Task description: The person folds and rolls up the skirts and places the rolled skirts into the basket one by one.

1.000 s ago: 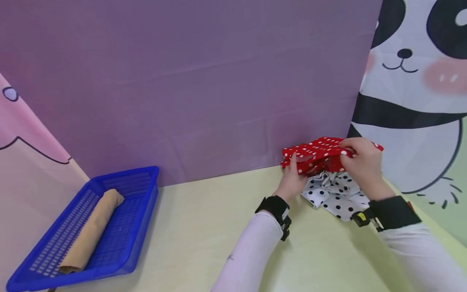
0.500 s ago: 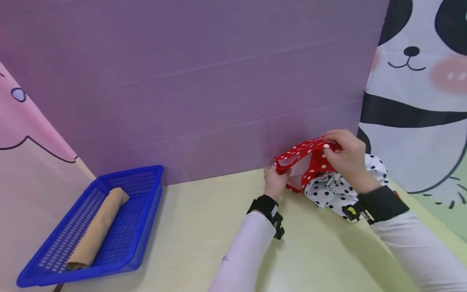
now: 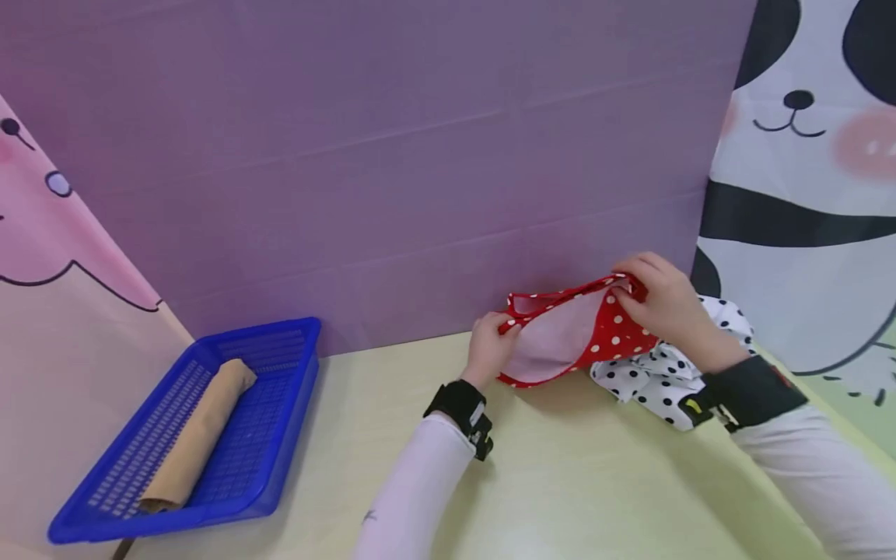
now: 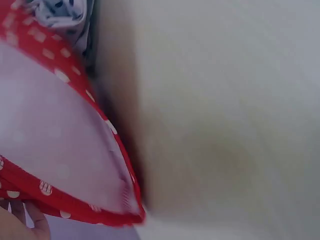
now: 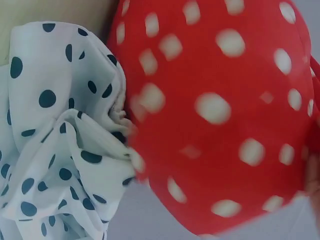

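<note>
A red cloth piece with white dots [image 3: 619, 334] is held up near the back of the table, its pale lining showing through the gaping opening. My left hand [image 3: 488, 348] pinches the left end of its edge. Near the upper right of that opening, my right hand [image 3: 665, 307] grips the rim between thumb and fingers. Bunched white cloth with black dots [image 3: 651, 385] lies below and behind the right hand. In the right wrist view the gathered white cloth [image 5: 50, 100] touches the red cloth [image 5: 215, 150]; whether they are joined I cannot tell.
At the left of the pale table [image 3: 378, 451] stands a blue plastic basket [image 3: 297, 420] with a brown paper-like roll [image 3: 199, 439] in it. A purple backdrop [image 3: 392, 171] rises behind the table, and a panda-printed panel [image 3: 805, 303] borders the right side.
My left hand has moved left and toward me, drawing the red cloth's edge out so its opening widens. The right hand keeps its grip near the top. More pale lining shows.
</note>
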`<action>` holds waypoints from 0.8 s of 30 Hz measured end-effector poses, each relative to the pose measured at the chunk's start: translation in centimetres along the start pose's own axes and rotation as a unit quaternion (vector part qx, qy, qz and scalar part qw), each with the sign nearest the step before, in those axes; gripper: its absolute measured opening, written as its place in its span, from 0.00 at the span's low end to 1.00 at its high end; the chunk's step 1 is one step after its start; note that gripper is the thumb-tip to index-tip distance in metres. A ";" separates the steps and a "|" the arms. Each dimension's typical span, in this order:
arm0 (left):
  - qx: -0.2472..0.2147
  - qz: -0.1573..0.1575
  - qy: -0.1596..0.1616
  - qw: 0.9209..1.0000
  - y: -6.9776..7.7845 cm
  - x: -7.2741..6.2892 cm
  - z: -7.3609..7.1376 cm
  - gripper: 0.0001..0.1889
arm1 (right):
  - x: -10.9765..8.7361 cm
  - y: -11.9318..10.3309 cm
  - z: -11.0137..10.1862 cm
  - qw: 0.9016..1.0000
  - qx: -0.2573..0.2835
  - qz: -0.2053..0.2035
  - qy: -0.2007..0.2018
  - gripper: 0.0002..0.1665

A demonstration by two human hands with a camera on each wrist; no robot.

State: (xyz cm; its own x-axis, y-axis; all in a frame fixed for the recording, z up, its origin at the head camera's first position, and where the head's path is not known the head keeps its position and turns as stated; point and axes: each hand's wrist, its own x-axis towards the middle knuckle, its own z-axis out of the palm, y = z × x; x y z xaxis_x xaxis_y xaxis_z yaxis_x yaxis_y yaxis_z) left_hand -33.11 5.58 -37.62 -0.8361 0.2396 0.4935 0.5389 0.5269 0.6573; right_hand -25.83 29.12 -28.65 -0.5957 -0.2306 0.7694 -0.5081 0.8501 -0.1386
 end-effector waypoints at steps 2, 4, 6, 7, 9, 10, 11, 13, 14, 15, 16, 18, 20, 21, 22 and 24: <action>0.012 0.006 -0.009 1.000 -0.1 -0.2 -1.2 0.08 | 0.0 0.0 -0.1 1.000 -0.005 0.000 -0.026 0.18; 0.022 0.012 -0.027 0.999 -0.2 -0.5 -2.3 0.08 | 0.0 0.1 -0.1 0.999 -0.008 0.007 -0.044 0.14; 0.028 0.018 -0.054 0.998 -0.3 -1.0 -3.3 0.09 | 0.0 0.0 -0.1 0.998 -0.009 0.024 -0.054 0.12; 0.029 0.021 -0.066 0.997 -0.4 -1.3 -3.8 0.09 | 0.0 0.0 0.0 0.998 -0.009 0.035 -0.057 0.11; 0.024 0.018 -0.082 0.996 -0.5 -1.9 -4.7 0.09 | 0.0 -0.1 0.1 0.997 -0.006 0.052 -0.059 0.10; 0.020 0.015 -0.084 0.996 -0.6 -2.2 -5.1 0.08 | 0.0 -0.2 0.2 0.997 -0.007 0.056 -0.060 0.09; 0.015 0.010 -0.086 0.996 -0.6 -2.4 -5.6 0.07 | 0.0 -0.2 0.2 0.996 -0.010 0.057 -0.062 0.08; 0.005 0.001 -0.078 0.997 -0.8 -2.8 -6.3 0.06 | -0.1 -0.2 0.4 0.996 -0.010 0.053 -0.069 0.07; 0.000 -0.004 -0.072 0.997 -0.9 -2.9 -6.7 0.05 | -0.2 -0.2 0.6 0.996 -0.010 0.047 -0.075 0.06; -0.004 -0.005 -0.066 0.998 -1.0 -3.1 -7.1 0.05 | -0.3 -0.3 0.7 0.996 -0.009 0.041 -0.083 0.05; -0.001 -0.004 -0.061 0.998 -1.1 -3.2 -7.5 0.05 | -0.5 -0.4 0.9 0.995 -0.008 0.031 -0.094 0.05; 0.011 0.003 -0.058 0.998 -1.4 -3.7 -8.2 0.06 | -1.0 -0.5 1.2 0.992 0.005 0.004 -0.127 0.04; 0.030 0.009 -0.069 0.997 -1.6 -4.5 -9.0 0.08 | -1.6 -0.7 1.4 0.984 0.019 -0.038 -0.170 0.06; 0.043 0.017 -0.077 0.996 -1.8 -4.9 -9.3 0.09 | -1.9 -0.8 1.4 0.978 0.033 -0.065 -0.194 0.08; 0.054 0.017 -0.091 0.994 -1.9 -5.4 -9.6 0.10 | -2.3 -1.0 1.5 0.969 0.043 -0.081 -0.229 0.09; 0.072 0.026 -0.123 0.989 -2.2 -6.4 -10.2 0.10 | -2.9 -1.5 1.5 0.945 0.066 -0.102 -0.302 0.11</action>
State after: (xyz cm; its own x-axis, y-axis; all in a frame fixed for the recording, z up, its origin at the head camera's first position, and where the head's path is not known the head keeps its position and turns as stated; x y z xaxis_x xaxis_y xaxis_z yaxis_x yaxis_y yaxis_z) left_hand -27.89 -5.40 -36.45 -0.8168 0.4515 0.3591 0.5765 0.6154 0.5375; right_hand -24.27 27.81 -31.61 -0.7036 -0.6457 0.2967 -0.7000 0.7016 -0.1330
